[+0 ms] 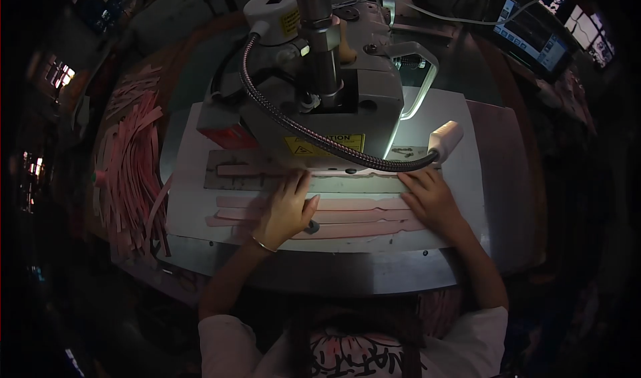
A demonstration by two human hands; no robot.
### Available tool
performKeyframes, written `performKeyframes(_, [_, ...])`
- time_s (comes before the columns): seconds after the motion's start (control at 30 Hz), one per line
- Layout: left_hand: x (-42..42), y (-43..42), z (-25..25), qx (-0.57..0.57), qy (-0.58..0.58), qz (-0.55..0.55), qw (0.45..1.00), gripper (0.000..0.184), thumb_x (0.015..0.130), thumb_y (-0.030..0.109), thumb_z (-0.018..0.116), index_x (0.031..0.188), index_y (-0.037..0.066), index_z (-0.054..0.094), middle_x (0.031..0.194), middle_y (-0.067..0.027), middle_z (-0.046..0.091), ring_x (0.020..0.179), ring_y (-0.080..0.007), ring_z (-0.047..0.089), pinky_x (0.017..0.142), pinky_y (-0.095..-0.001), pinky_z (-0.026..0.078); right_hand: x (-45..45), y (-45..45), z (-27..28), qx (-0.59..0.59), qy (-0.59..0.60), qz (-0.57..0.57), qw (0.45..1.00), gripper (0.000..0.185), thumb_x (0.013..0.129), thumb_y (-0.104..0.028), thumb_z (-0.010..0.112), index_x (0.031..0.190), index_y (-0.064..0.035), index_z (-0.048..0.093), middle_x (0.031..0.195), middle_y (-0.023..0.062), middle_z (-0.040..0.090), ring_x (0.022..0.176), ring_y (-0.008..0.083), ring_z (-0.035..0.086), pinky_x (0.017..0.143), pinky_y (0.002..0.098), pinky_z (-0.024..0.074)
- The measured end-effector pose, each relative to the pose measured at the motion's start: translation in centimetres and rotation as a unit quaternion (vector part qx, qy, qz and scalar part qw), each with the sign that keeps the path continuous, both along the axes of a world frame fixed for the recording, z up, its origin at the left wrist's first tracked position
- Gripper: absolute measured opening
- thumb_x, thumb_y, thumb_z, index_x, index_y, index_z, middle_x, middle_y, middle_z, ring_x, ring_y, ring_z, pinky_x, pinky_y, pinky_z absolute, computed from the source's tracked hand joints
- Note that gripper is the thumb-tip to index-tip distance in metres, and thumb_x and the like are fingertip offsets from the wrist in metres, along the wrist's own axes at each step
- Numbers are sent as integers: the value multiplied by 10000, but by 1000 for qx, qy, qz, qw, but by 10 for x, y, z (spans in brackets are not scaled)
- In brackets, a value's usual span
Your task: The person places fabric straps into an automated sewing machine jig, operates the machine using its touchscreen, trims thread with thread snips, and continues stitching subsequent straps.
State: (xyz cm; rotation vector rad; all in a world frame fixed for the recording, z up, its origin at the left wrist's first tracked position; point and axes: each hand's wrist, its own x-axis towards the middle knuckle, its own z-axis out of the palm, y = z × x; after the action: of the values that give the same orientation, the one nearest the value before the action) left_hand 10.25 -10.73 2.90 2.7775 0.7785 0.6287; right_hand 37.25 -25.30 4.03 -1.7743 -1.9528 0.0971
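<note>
Under the head of a grey machine (320, 127), a narrow pink strip (250, 169) lies lengthwise on a grey flat plate (267, 185). My left hand (287, 210) rests with its fingers stretched forward onto the plate, fingertips at the strip's near edge and thumb apart. Further right, my right hand (431, 198) lies with extended fingers touching the strip's right part. Between my hands and nearer to me, several more pink strips (354, 215) lie side by side on the white sheet (193, 211). A small dark object (312, 226) sits by my left hand.
A flexible metal-necked lamp (446, 141) arches over the right side of the plate. At left lies a large heap of loose pink strips (137, 164). A lit screen (531, 37) stands at the back right. The metal table edge (347, 271) runs before me.
</note>
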Motion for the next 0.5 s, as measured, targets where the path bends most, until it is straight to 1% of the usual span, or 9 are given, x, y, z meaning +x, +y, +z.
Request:
performKeyframes(0.13, [5,-2,9,34,64,33,997,392,845,206,536,1217,82,524,1035,-181,523,815,-349,536,700,-404,467,-12,8,0,29,-23,11,999,369,821,-178,586,1136,12,555,1148,101,541,1015,247,493,853,330,430])
performKeyframes(0.33, [-6,5,-11,-16,18,-4,1000,455,815,191,556,1249,80,478,1090,-165,499,896,-331,525,718,-374,479,-31,19,-15,46,-25,30,998,401,817,-195,595,1155,15,540,1152,109,539,1027,251,497,862,331,431])
performKeyframes(0.47, [-1,8,-13,63,58,15,996,442,804,177,567,1220,46,492,1092,-159,502,879,-321,533,701,-372,481,-32,29,-26,48,-11,54,997,434,814,-206,600,1180,15,524,1160,111,534,1045,253,497,873,327,430])
performKeyframes(0.5, [0,8,-14,61,60,15,996,442,804,177,567,1220,46,492,1092,-159,502,879,-321,533,701,-372,481,-32,31,-27,47,-10,54,997,434,814,-206,600,1180,15,524,1160,111,534,1045,253,497,873,327,430])
